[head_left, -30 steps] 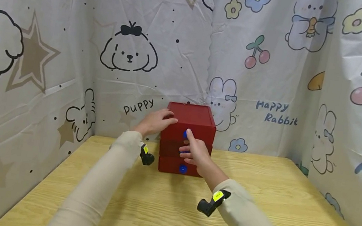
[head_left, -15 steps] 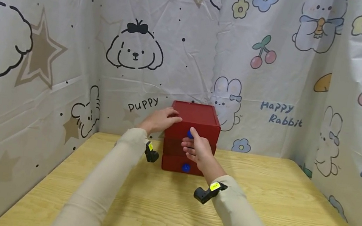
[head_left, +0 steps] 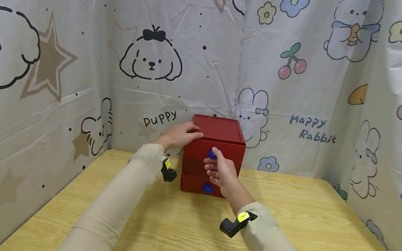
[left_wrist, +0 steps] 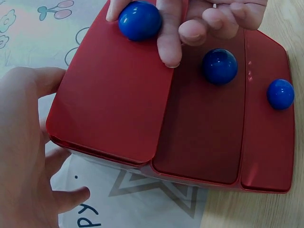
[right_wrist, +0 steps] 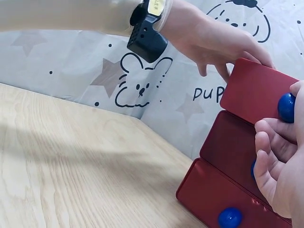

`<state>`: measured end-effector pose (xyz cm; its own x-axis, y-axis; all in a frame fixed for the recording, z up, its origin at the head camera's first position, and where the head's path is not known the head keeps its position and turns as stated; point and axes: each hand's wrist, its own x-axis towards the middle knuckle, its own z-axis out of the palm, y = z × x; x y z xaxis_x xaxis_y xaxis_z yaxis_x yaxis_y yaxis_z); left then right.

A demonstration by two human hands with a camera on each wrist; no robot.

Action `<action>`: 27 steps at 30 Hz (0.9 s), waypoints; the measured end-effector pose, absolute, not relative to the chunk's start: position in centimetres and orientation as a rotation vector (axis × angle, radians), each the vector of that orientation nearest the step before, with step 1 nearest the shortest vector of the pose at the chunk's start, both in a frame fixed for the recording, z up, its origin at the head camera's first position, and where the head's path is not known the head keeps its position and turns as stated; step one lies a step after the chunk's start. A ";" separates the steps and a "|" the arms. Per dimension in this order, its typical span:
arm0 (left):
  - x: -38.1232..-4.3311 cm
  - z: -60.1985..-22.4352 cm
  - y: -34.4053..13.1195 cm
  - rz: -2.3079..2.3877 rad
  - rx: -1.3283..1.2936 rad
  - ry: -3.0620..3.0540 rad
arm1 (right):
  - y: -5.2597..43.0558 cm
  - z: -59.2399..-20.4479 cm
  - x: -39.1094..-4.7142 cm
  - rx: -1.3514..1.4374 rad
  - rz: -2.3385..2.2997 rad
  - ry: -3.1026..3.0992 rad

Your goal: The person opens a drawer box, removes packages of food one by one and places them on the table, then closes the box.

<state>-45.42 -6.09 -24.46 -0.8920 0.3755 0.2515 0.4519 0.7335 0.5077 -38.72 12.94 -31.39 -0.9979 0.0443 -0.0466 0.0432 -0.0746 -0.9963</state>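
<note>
A small red drawer cabinet stands at the back of the table, its three drawers stacked, each with a round blue knob. My right hand pinches the top drawer's knob between thumb and index finger; the other fingers are bent in front of the middle drawer's knob. The top drawer stands slightly forward of the drawers below. My left hand rests over the cabinet's upper left edge, with some fingers down along its side. The bottom drawer's knob is untouched.
The light wooden table spreads in front of the cabinet and to both sides. A white printed curtain hangs close behind the cabinet and along the left and right. A small black camera is strapped to each wrist.
The head view has shifted slightly. A thin dark line now shows under the cabinet's top edge, where the top drawer has come slightly forward. Both hands keep their places on the cabinet.
</note>
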 end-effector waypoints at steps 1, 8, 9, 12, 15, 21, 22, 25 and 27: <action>-45.4 -24.4 -6.1 -0.878 -0.672 -2.804 | 12.9 -31.5 -38.6 -0.100 2.291 -2.140; -45.2 -24.2 -6.2 -0.893 -0.682 -2.814 | 13.0 -31.5 -38.3 -0.086 2.268 -2.162; -45.2 -24.2 -6.2 -0.898 -0.684 -2.815 | 13.1 -31.5 -38.3 -0.085 2.268 -2.166; -45.2 -24.2 -6.4 -0.910 -0.685 -2.819 | 13.1 -31.5 -38.1 -0.083 2.268 -2.181; -45.3 -24.2 -6.4 -0.910 -0.683 -2.827 | 13.0 -31.5 -38.0 -0.070 2.261 -2.193; -45.6 -24.4 -6.3 -0.885 -0.678 -2.835 | 13.0 -31.6 -37.5 -0.064 2.233 -2.178; -45.5 -24.3 -6.3 -0.883 -0.677 -2.834 | 12.9 -31.6 -37.4 -0.067 2.231 -2.172; -45.4 -24.2 -6.2 -0.875 -0.672 -2.835 | 12.9 -31.6 -37.2 -0.062 2.230 -2.165; -45.4 -24.2 -6.3 -0.882 -0.674 -2.837 | 12.9 -31.7 -37.2 -0.055 2.221 -2.172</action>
